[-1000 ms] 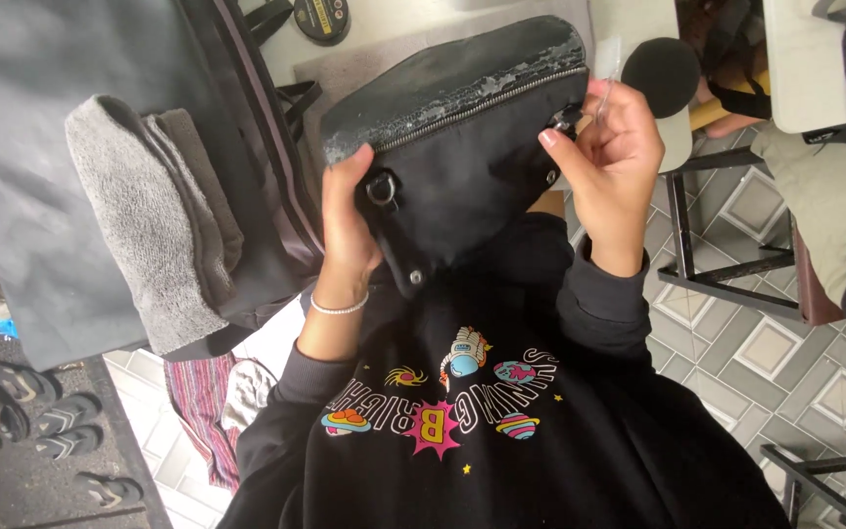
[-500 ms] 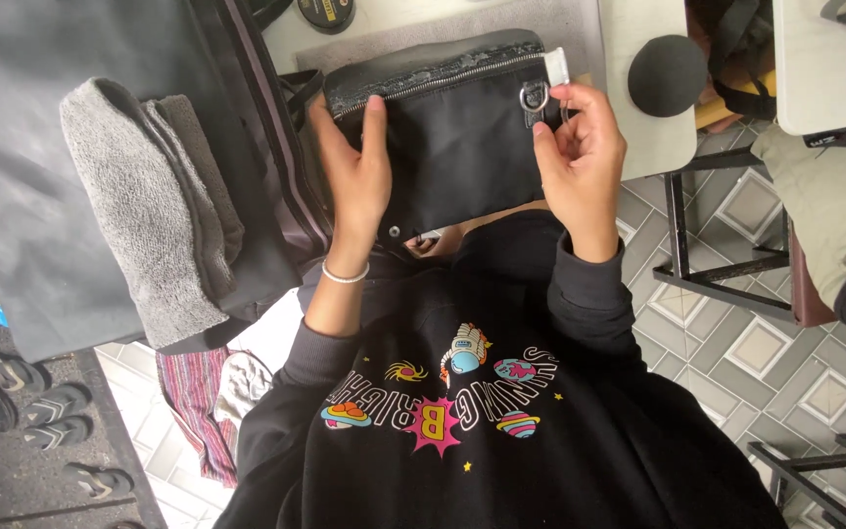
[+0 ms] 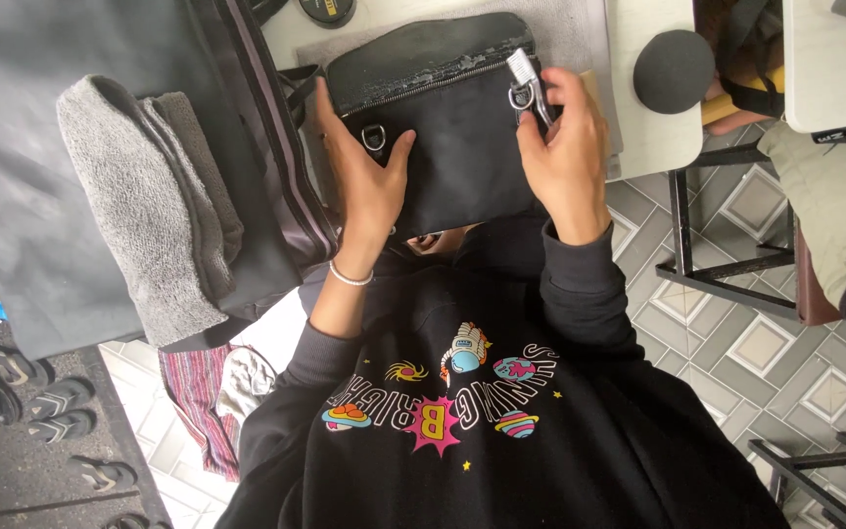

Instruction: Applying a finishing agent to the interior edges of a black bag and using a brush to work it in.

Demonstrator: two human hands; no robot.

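A black zippered bag (image 3: 447, 118) lies on the white table's (image 3: 648, 137) near edge, between the two hands. The left hand (image 3: 364, 181) rests flat against its left side, fingers spread. The right hand (image 3: 565, 157) is pinched on the metal zipper pull (image 3: 526, 83) at the bag's upper right corner.

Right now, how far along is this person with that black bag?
Done: the black bag lies flat at the edge of the white table, its zip shut as far as I can see. In hand: the left hand presses on the bag's left side by a metal ring, while the right hand grips the metal clasp at its top right corner. Left: the clasp is not yet let go.
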